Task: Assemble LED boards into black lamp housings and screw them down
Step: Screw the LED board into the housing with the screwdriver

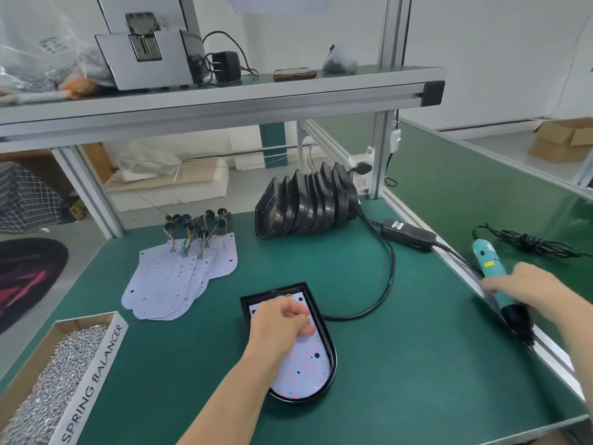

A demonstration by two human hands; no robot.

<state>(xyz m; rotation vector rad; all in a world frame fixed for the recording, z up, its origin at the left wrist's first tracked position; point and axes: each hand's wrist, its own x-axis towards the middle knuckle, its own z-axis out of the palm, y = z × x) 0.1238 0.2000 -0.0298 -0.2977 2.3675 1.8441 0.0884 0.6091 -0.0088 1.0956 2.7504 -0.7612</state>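
- Bench: green mat [417, 380], seen from above and behind the hands.
- Black housing [333, 358] lies flat at centre frame, rounded end toward the bottom. A white LED board [305, 364] with red dots sits inside its rim.
- Left hand [282, 319] rests on the upper half of that board, inside the housing. The fingers are curled under in a loose fist with the knuckles up. Nothing shows in the fist.
- Right hand [526, 287] is at the right edge, well apart from the housing. It lies across a teal screwdriver [489, 261] that rests along the aluminium edge rail [552, 351].
- The right fingers point left over the tool body and are blurred. I cannot tell whether they are wrapped round it or only laid on it.
- Spare boards [179, 277] are fanned in a pile at left of centre, above and left of the left hand. Their wire leads and black grommets lie at the far end.
- Empty housings [308, 207] are nested on edge in a row at upper centre, beyond both hands.
- Cardboard box [93, 380] at lower left is marked "SPRING BALANCER" and full of silver screws [48, 380], to the left of the left forearm.
- Power adapter [407, 234] sits at upper right of the mat. Its black cable [390, 277] loops down to just beside the housing's right wall.
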